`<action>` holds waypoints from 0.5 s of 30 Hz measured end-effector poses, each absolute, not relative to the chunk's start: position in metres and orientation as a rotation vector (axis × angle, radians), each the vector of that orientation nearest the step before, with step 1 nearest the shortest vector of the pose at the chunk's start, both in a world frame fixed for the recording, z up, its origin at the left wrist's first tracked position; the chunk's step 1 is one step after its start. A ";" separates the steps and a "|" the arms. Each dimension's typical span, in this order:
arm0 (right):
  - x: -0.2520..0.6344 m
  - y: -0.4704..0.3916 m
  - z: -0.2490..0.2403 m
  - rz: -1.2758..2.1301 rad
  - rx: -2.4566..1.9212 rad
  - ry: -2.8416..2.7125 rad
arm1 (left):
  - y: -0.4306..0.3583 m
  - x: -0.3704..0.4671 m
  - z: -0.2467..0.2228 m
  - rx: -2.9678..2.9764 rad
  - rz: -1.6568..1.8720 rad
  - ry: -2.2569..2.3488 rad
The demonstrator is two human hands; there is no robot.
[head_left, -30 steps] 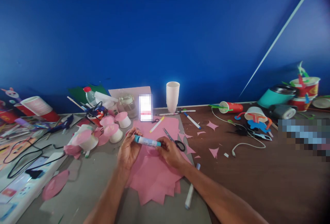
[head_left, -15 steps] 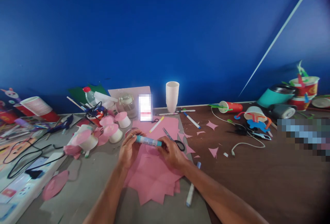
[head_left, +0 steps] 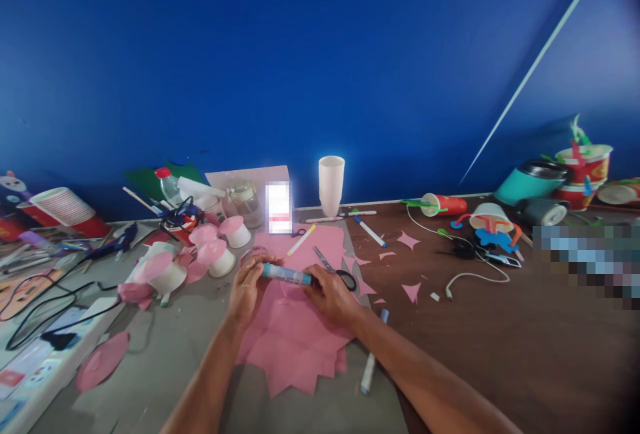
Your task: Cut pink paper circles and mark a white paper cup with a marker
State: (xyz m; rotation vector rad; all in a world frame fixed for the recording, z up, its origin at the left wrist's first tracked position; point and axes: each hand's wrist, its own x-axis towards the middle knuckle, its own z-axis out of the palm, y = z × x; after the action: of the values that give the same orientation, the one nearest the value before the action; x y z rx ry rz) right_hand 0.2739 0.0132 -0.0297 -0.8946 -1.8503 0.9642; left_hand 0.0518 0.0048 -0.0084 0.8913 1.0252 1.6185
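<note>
Gripping the glue stick (head_left: 287, 275) between left hand (head_left: 247, 289) and right hand (head_left: 330, 294), best steadied over the pink paper (head_left: 295, 347), clear of scissors (head_left: 334, 267) at its right edge.

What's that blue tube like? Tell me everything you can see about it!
The blue tube is round and straight, with a smooth, plastic-looking surface. Its middle is pale blue with blurry markings, and both ends are darker teal. It lies sideways over the pink paper, its right end a bit lower in the picture. The left hand holds one end and the right hand the other. The left end is partly hidden.
</note>
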 end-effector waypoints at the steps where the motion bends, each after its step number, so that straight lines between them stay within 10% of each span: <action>1: 0.273 0.013 -0.029 0.986 -0.893 -1.833 | 0.005 0.051 -0.008 0.903 1.596 1.038; 15: 0.268 0.006 -0.023 0.974 -0.970 -1.777 | 0.002 0.062 -0.017 0.919 1.584 1.053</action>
State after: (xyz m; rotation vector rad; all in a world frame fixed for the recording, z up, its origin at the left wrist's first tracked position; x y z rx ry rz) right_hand 0.2679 0.0063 -0.0230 -0.9697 -1.7767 0.9744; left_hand 0.0619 0.0020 -0.0166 0.9186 1.0529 1.5836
